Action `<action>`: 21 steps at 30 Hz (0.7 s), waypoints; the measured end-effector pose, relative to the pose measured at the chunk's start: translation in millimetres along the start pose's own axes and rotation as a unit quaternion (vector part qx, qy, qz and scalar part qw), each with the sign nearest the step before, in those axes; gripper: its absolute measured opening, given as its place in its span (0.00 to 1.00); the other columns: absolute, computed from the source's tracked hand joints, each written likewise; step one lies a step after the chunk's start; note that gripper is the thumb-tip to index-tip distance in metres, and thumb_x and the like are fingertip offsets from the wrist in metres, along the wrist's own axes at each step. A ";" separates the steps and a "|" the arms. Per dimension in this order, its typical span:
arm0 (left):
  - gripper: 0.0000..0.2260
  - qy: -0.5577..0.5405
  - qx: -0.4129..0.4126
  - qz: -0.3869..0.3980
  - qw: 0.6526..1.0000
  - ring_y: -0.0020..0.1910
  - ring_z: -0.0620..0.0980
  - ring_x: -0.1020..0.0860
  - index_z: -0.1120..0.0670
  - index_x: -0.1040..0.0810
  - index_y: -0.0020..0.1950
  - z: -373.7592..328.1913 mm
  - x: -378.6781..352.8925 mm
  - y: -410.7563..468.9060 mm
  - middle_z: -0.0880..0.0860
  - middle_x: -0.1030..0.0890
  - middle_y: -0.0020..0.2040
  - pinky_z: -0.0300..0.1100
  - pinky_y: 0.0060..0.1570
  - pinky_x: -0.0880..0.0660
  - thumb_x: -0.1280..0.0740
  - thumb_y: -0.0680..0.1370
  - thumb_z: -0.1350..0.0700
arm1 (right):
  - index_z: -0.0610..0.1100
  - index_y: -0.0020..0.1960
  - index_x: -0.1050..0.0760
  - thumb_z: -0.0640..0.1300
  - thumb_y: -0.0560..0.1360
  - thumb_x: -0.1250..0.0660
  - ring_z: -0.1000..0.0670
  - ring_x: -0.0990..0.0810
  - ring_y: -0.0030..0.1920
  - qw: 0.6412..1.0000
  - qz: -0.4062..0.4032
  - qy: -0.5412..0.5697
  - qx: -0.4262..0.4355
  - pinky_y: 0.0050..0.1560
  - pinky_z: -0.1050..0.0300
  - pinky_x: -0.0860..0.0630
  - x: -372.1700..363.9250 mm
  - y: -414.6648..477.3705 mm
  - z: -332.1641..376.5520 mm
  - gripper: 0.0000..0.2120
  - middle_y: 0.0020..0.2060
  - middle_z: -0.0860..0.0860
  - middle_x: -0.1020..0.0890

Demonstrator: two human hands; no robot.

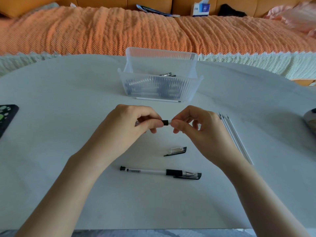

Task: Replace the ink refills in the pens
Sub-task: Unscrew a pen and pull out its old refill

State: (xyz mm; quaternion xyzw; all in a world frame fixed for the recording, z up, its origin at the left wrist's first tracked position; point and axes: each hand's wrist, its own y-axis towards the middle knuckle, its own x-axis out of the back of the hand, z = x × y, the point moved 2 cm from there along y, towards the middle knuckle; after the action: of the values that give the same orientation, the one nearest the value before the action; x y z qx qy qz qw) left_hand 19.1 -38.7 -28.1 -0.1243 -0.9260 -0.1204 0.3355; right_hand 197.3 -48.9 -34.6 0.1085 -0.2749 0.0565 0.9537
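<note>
The pen [165,122] is held level above the middle of the tabletop [68,100], only its black grip showing between the two hands. The left hand [135,124] pinches one end with curled fingers; the right hand [196,125] pinches the other. Nearer the person lie a loose cap [176,150] and a capped pen [160,172]. Spare refills [234,137] lie to the right, and a clear bin [160,81] stands beyond.

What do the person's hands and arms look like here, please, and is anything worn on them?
Both are bare. The left hand and right hand show no gloves and no rings. The left forearm and right forearm carry no sleeves, watch or bracelet down to the frame's lower edge. No markings or bandages can be seen on either.
</note>
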 end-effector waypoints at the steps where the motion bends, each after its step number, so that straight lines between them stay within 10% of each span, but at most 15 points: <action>1: 0.02 -0.007 -0.003 -0.006 1.000 0.37 0.40 0.23 0.45 0.18 0.40 -0.3 0.2 0.1 0.40 0.19 0.35 0.29 0.40 0.29 0.30 0.72 0.52 | 0.52 0.37 0.24 0.46 0.73 0.32 0.57 0.28 0.31 1.000 0.001 -0.002 -0.003 0.33 0.63 0.34 -0.1 0.0 -0.1 0.06 0.33 0.59 0.18; 13: 0.03 0.019 -0.002 -0.051 0.999 0.38 0.36 0.23 0.44 0.17 0.41 1.6 5.4 0.0 0.39 0.19 0.35 0.27 0.38 0.33 0.26 0.69 0.52 | 0.53 0.45 0.22 0.51 0.71 0.31 0.58 0.25 0.38 1.000 0.024 -0.006 -0.008 0.37 0.70 0.34 7.9 0.3 -4.3 0.04 0.37 0.57 0.18; 21: 0.02 0.022 0.018 -0.040 0.999 0.37 0.36 0.23 0.43 0.18 0.43 9.0 11.5 -1.3 0.37 0.20 0.36 0.29 0.39 0.30 0.29 0.71 0.49 | 0.58 0.47 0.22 0.55 0.66 0.27 0.59 0.33 0.51 0.965 0.197 -0.168 0.035 0.50 0.71 0.36 15.1 -6.7 -18.9 0.10 0.46 0.63 0.24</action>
State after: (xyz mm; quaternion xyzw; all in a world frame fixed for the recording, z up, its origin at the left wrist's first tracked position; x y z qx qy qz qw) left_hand 4.8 -35.5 -27.6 -0.0784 -0.9245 -0.1201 0.3531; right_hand 220.8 -50.2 -43.2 0.0934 -0.4448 0.2334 0.8596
